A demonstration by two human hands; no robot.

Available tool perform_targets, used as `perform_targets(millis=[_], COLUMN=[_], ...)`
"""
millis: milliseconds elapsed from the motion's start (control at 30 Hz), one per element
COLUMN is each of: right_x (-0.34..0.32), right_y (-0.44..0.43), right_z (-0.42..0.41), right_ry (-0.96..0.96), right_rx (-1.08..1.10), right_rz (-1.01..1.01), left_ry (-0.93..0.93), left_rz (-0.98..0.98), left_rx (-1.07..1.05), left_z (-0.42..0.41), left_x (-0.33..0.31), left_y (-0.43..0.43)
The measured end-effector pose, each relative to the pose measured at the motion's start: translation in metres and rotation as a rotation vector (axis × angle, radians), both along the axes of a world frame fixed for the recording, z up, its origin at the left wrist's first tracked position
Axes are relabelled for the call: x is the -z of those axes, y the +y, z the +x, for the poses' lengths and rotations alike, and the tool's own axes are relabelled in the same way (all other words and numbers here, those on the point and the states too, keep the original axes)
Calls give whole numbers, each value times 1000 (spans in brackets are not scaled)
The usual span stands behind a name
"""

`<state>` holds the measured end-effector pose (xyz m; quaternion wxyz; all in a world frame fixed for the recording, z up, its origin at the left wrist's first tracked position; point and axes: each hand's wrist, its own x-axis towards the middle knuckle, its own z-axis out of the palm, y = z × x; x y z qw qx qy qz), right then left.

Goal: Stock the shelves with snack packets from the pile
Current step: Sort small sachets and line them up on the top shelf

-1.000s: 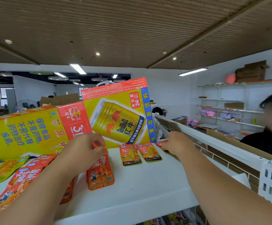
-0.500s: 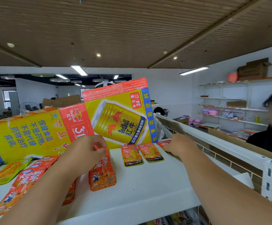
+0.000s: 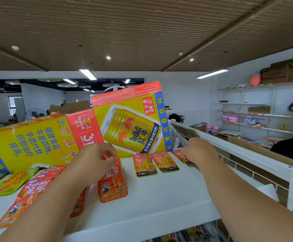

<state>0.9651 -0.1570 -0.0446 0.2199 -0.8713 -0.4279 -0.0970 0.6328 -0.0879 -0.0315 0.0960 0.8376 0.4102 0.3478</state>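
Left hand (image 3: pixel 93 165) pinches the top edge of the red snack packet (image 3: pixel 113 187), lying flat on the shelf top (image 3: pixel 159 203) before the Red Bull carton (image 3: pixel 130 123). Right hand (image 3: pixel 200 151) rests on a small packet (image 3: pixel 182 157) at the carton's right corner; whether it grips cannot be determined.

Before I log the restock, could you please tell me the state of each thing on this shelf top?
left grip, pinching the top of the tall red packet
tall red packet, lying on the shelf, top pinched
right grip, on the third small packet; hold unclear
two small packets, flat, side by side, untouched
standing carton, tilted
long carton, lying on its side
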Motion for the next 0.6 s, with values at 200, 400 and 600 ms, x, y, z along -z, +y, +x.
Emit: perform_targets(millis=[200, 400, 600], right_x=[-4, -9, -21], right_y=[0, -3, -8], right_z=[-4, -21, -52], right_ry=[-12, 2, -62], right_rx=[-65, -233, -375], right_rz=[74, 212, 240], left_ry=[-26, 0, 84], left_rz=[6, 98, 267], left_rx=[14, 20, 0], left_z=[-1, 3, 5], left_x=[1, 1, 1], left_y=[0, -5, -11])
